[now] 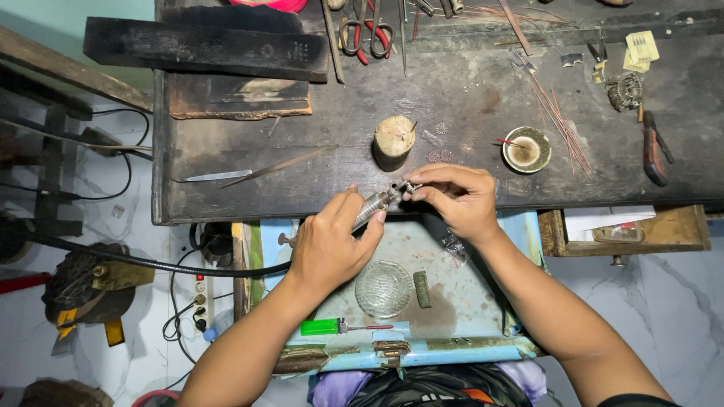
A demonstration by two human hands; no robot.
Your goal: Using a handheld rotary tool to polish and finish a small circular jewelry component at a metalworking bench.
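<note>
My left hand (329, 243) grips a metal rotary handpiece (375, 206) whose black flexible shaft (151, 263) trails off to the left. Its tip points up and right toward my right hand (455, 197). The right hand pinches a small metal key or fitting (411, 185) at the handpiece's nose. Both hands hover at the front edge of the dark wooden workbench (467, 98), above an open blue drawer (452, 301).
On the bench stand a wooden peg block (394, 141), a small round dish (526, 149), thin wires (559, 120), red-handled scissors (367, 34) and pliers (653, 151). The drawer holds a glass dish (384, 288) and a green lighter (320, 327). A power strip (200, 298) lies on the floor.
</note>
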